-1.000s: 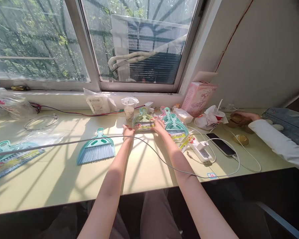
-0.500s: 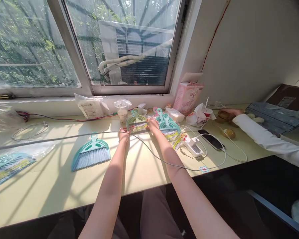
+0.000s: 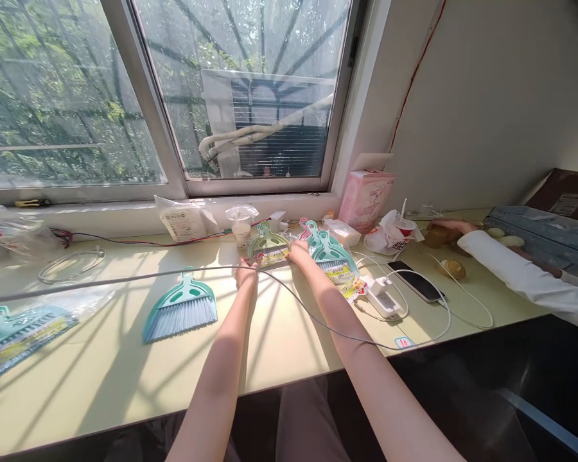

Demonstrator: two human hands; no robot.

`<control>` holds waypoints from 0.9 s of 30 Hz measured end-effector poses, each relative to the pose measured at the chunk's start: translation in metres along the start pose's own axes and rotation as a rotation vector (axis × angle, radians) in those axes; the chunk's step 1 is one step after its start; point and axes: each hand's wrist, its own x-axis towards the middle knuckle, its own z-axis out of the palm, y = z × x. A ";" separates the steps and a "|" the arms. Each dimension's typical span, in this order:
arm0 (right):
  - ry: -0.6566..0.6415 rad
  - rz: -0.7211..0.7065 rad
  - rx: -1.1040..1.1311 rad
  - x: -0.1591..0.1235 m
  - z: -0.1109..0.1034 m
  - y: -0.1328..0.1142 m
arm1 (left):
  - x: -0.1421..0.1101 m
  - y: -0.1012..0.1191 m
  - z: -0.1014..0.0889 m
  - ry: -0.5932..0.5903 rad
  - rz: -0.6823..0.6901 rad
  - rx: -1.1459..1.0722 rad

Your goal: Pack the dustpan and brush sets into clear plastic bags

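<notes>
My left hand [image 3: 245, 273] and my right hand [image 3: 298, 251] grip the two sides of an olive-green brush-and-dustpan set [image 3: 268, 246] with a yellow label, at the back of the table. My fingers are curled in at its edges and partly hidden. Just right of my right hand lie teal packaged sets [image 3: 328, 251], with a pink handle showing behind them. To the left, an unwrapped teal set [image 3: 181, 308] lies with its pale blue bristles toward me. Another packaged teal set [image 3: 26, 330] is at the far left.
A grey cable [image 3: 139, 280] crosses in front of my wrists. Right of my arm lie a power strip [image 3: 384, 300] and a phone [image 3: 415, 281]. A drink cup [image 3: 241, 231] and a pink box [image 3: 367, 200] stand behind. A co-worker's white sleeve [image 3: 515, 266] reaches in from the right.
The camera view has tilted up slightly, so everything sits lower in the picture. Both my hands remain on the olive-green set, which has hardly moved on the table.
</notes>
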 end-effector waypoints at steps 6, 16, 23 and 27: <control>0.222 -0.159 -0.022 -0.060 0.002 0.002 | -0.015 0.000 0.003 -0.002 0.077 0.009; 0.227 0.057 0.072 -0.236 0.090 0.094 | -0.045 -0.023 -0.063 0.080 0.325 0.137; 0.220 -0.328 0.406 -0.292 0.151 0.095 | -0.043 -0.127 -0.215 0.344 0.108 0.511; 0.316 -0.274 0.496 -0.303 0.161 0.076 | -0.031 -0.158 -0.253 0.196 -0.012 0.405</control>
